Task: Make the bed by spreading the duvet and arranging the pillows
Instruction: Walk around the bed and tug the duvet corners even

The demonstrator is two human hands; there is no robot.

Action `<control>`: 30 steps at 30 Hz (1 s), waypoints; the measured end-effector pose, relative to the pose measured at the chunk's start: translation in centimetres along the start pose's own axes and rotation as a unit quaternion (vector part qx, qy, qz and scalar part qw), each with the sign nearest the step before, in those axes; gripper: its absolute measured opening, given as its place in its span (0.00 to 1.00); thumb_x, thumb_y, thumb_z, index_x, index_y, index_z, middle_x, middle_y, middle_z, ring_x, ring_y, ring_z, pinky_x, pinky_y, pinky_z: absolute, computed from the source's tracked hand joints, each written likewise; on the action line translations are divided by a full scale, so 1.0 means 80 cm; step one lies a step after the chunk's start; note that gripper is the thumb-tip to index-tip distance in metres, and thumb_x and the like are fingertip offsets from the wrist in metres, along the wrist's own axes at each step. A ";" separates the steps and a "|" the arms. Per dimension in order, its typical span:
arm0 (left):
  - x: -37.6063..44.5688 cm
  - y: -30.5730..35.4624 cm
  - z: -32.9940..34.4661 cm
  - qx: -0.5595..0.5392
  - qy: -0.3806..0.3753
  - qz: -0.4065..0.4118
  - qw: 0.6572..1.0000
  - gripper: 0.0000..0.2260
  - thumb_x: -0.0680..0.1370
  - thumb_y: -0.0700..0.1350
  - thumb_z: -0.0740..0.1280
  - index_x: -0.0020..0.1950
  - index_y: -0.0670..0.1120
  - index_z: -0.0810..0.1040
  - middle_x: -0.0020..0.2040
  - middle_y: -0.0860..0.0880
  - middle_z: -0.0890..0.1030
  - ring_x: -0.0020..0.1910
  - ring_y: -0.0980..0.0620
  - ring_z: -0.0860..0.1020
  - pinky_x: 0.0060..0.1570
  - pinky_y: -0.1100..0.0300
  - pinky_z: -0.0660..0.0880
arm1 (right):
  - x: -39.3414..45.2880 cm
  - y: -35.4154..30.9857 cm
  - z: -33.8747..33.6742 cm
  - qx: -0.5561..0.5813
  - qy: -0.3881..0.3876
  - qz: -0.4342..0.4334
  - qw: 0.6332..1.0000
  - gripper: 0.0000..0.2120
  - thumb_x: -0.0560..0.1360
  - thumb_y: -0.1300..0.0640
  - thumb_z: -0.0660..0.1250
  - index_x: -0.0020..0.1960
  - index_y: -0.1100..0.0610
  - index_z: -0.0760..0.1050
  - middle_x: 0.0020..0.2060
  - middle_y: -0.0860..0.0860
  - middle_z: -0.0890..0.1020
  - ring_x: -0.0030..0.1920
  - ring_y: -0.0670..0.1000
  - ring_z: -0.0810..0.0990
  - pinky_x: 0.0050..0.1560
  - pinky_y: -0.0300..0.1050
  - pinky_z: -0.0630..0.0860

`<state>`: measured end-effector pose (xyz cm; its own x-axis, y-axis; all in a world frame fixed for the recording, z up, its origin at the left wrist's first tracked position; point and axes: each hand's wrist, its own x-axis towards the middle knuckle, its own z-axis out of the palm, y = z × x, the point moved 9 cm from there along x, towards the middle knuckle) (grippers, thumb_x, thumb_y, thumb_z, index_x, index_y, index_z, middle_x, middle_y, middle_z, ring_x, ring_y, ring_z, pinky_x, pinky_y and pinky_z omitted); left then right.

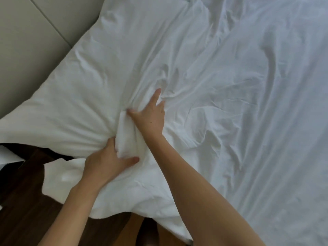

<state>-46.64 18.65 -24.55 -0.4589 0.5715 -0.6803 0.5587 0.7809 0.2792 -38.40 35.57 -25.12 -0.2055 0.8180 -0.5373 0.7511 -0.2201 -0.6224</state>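
A large white pillow [99, 71] lies at the left of the bed against the grey padded headboard [26, 41]. Its near edge is bunched into a thick fold [125, 137], from which creases fan out. My left hand [104, 162] grips this fold from below, thumb lying across the fabric. Just above it, my right hand [150, 118] presses into the cloth with its index finger straight and its thumb against the top of the fold; the other fingers are sunk in wrinkles. The crumpled white duvet [248, 103] covers the bed to the right.
White bedding [63, 176] hangs over the near edge of the bed above a dark wooden floor [23, 210]. The headboard runs diagonally along the upper left.
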 end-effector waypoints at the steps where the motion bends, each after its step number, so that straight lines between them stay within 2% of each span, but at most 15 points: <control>1: -0.003 0.001 0.011 0.008 -0.004 0.007 1.000 0.41 0.65 0.69 0.70 0.71 0.53 0.59 0.60 0.52 0.76 0.54 0.47 0.77 0.45 0.56 0.71 | 0.000 0.005 -0.002 -0.005 0.004 0.001 1.000 0.52 0.70 0.46 0.71 0.77 0.47 0.35 0.68 0.63 0.63 0.60 0.63 0.72 0.59 0.54 0.73; 3: -0.008 0.006 0.034 0.049 0.005 0.033 0.998 0.35 0.70 0.62 0.70 0.71 0.51 0.60 0.59 0.51 0.77 0.54 0.47 0.78 0.43 0.57 0.69 | -0.004 0.023 -0.005 -0.006 -0.001 0.008 1.000 0.48 0.73 0.55 0.68 0.78 0.48 0.35 0.58 0.58 0.69 0.43 0.54 0.74 0.46 0.46 0.73; 4: -0.010 0.011 0.042 0.074 0.018 0.049 0.996 0.31 0.72 0.60 0.69 0.69 0.50 0.62 0.57 0.50 0.78 0.52 0.47 0.78 0.42 0.58 0.69 | -0.007 0.035 -0.007 0.000 -0.004 0.013 1.000 0.47 0.74 0.58 0.66 0.78 0.49 0.34 0.53 0.56 0.70 0.39 0.52 0.73 0.42 0.44 0.71; 8: -0.042 0.041 0.063 0.107 0.092 0.114 0.983 0.15 0.77 0.51 0.66 0.62 0.48 0.73 0.43 0.48 0.80 0.38 0.48 0.77 0.35 0.59 0.66 | -0.037 0.090 -0.034 0.050 -0.015 -0.002 0.999 0.41 0.76 0.62 0.61 0.78 0.51 0.38 0.40 0.53 0.76 0.38 0.52 0.77 0.36 0.44 0.74; 10: -0.083 0.065 0.078 0.135 0.128 0.133 0.974 0.08 0.77 0.47 0.65 0.52 0.46 0.75 0.36 0.49 0.77 0.31 0.51 0.71 0.31 0.59 0.64 | -0.061 0.119 -0.064 0.066 -0.014 -0.007 0.998 0.39 0.76 0.62 0.60 0.79 0.51 0.41 0.39 0.52 0.75 0.37 0.50 0.75 0.36 0.41 0.73; 12: -0.130 0.092 0.102 0.147 0.143 0.133 0.970 0.05 0.75 0.44 0.66 0.48 0.44 0.74 0.33 0.48 0.76 0.29 0.49 0.71 0.29 0.59 0.64 | -0.090 0.147 -0.101 0.082 -0.020 -0.004 0.996 0.38 0.76 0.62 0.60 0.79 0.50 0.42 0.40 0.49 0.74 0.37 0.48 0.74 0.36 0.39 0.70; 17: -0.273 0.197 0.178 0.204 0.151 0.148 0.956 0.11 0.66 0.37 0.74 0.40 0.42 0.72 0.25 0.48 0.70 0.20 0.49 0.66 0.22 0.65 0.51 | -0.184 0.207 -0.230 0.141 0.005 0.006 0.990 0.36 0.77 0.57 0.60 0.79 0.51 0.45 0.53 0.52 0.76 0.45 0.49 0.77 0.43 0.38 0.70; 19: -0.333 0.243 0.205 0.229 0.143 0.141 0.952 0.09 0.69 0.36 0.70 0.43 0.43 0.71 0.28 0.49 0.69 0.23 0.50 0.68 0.22 0.62 0.52 | -0.225 0.229 -0.279 0.154 0.006 0.020 0.988 0.38 0.77 0.47 0.62 0.79 0.50 0.44 0.66 0.55 0.72 0.57 0.53 0.76 0.52 0.42 0.70; 21: -0.385 0.287 0.222 0.249 0.137 0.138 0.949 0.08 0.73 0.36 0.64 0.50 0.44 0.70 0.36 0.47 0.74 0.31 0.49 0.75 0.26 0.61 0.61 | -0.264 0.250 -0.317 0.122 -0.007 0.029 0.992 0.46 0.74 0.40 0.67 0.79 0.50 0.41 0.71 0.57 0.67 0.64 0.58 0.73 0.60 0.50 0.70; 23: -0.430 0.324 0.235 0.260 0.127 0.142 0.947 0.11 0.75 0.36 0.61 0.56 0.44 0.67 0.45 0.47 0.77 0.42 0.47 0.79 0.34 0.59 0.67 | -0.294 0.277 -0.352 0.079 -0.013 0.041 0.996 0.48 0.73 0.47 0.69 0.78 0.51 0.39 0.64 0.59 0.72 0.59 0.60 0.76 0.55 0.50 0.74; 25: -0.470 0.351 0.249 0.243 0.119 0.147 0.951 0.13 0.76 0.36 0.60 0.60 0.43 0.66 0.49 0.46 0.78 0.46 0.45 0.80 0.37 0.58 0.67 | -0.317 0.310 -0.389 0.078 -0.016 0.062 0.995 0.42 0.75 0.56 0.66 0.79 0.53 0.42 0.56 0.57 0.77 0.56 0.59 0.78 0.48 0.46 0.73; 27: -0.507 0.370 0.266 0.221 0.120 0.154 0.955 0.14 0.77 0.38 0.61 0.63 0.43 0.65 0.51 0.45 0.78 0.48 0.44 0.79 0.38 0.58 0.66 | -0.339 0.339 -0.428 0.095 -0.017 0.071 0.993 0.35 0.75 0.59 0.63 0.78 0.55 0.50 0.58 0.56 0.77 0.58 0.60 0.77 0.48 0.44 0.71; 30: -0.558 0.384 0.298 0.163 0.125 0.158 0.966 0.13 0.77 0.40 0.61 0.61 0.42 0.68 0.51 0.44 0.79 0.47 0.42 0.79 0.38 0.57 0.66 | -0.378 0.382 -0.475 0.096 -0.002 0.064 0.993 0.26 0.74 0.60 0.61 0.72 0.57 0.60 0.59 0.57 0.77 0.57 0.60 0.77 0.54 0.49 0.74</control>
<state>7.46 11.13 -1.75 -0.3586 0.8435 -0.3998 0.8677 0.4592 0.1906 14.63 24.29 -6.26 -0.1199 0.7748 -0.6208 0.6373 -0.4194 -0.6465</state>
